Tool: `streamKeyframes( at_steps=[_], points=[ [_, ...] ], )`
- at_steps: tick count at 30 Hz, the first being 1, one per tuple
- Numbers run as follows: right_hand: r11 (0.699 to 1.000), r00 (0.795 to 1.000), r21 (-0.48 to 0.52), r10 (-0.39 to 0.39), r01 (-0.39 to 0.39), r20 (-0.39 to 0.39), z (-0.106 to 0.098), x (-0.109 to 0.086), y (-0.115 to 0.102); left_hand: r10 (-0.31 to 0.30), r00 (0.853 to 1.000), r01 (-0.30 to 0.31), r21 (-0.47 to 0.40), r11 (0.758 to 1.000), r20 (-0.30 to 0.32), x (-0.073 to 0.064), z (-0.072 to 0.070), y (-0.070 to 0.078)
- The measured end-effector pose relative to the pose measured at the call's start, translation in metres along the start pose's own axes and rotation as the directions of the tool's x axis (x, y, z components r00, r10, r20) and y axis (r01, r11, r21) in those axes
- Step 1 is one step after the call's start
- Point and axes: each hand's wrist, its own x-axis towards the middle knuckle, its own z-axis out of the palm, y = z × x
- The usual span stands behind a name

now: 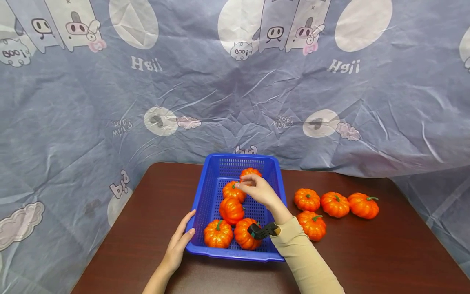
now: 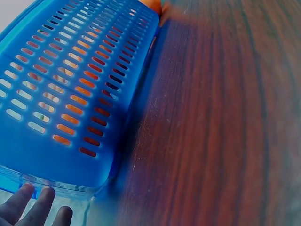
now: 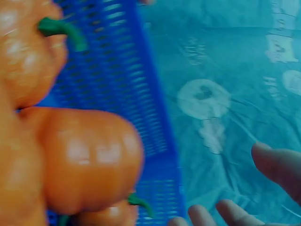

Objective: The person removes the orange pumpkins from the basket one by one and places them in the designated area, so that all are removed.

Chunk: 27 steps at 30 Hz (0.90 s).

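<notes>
Pumpkin (image 1: 231,194) in blue bskt (image 1: 235,255) nr fingers (image 1: 252,178) of R hand (image 1: 261,192), contact unclear.

Printed grey-blue cloth (image 1: 235,94) (creased) behind a brown table (image 1: 360,249)

A wrinkled grey-blue cloth (image 1: 227,92) printed with cartoons (image 1: 306,28) hangs at twelve o'clock; a dark wood-grained table (image 1: 374,253) spreads toward six.

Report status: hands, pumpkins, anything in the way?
Left hand touching left rim of blue basket. Right hand empty over basket. Five pumpkins visible inside, four pumpkins on table to its right. Right forearm hides part of right rim.
</notes>
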Motion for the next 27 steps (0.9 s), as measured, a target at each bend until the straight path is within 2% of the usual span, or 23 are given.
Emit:
streamKeyframes(
  at_steps=[4, 8, 17, 22, 27],
  points=[
    [0.996, 0.998, -0.074, 0.055, -0.052, 0.033, 0.010, 0.003, 0.008, 0.003, 1.000, -0.003, -0.008, 1.000, 0.002, 0.000, 0.001, 0.001],
    [0.988, 0.995, -0.138, 0.079, -0.071, 0.055, 0.016, 0.004, 0.012, 0.002, 1.000, -0.002, -0.010, 1.000, 0.002, 0.001, 0.000, 0.002],
    [0.968, 0.988, -0.240, 0.103, -0.073, 0.115, 0.023, 0.002, 0.017, 0.006, 1.000, -0.006, 0.010, 1.000, -0.006, 0.000, 0.000, 0.001],
    [0.945, 0.986, -0.323, 0.104, -0.056, 0.132, 0.026, 0.002, 0.021, 0.002, 1.000, -0.002, 0.003, 1.000, 0.001, 0.000, 0.000, 0.000],
    [0.941, 0.982, -0.337, 0.091, -0.031, 0.166, 0.026, 0.002, 0.025, -0.005, 1.000, 0.005, 0.002, 1.000, 0.000, 0.000, 0.000, 0.000]
  ],
)
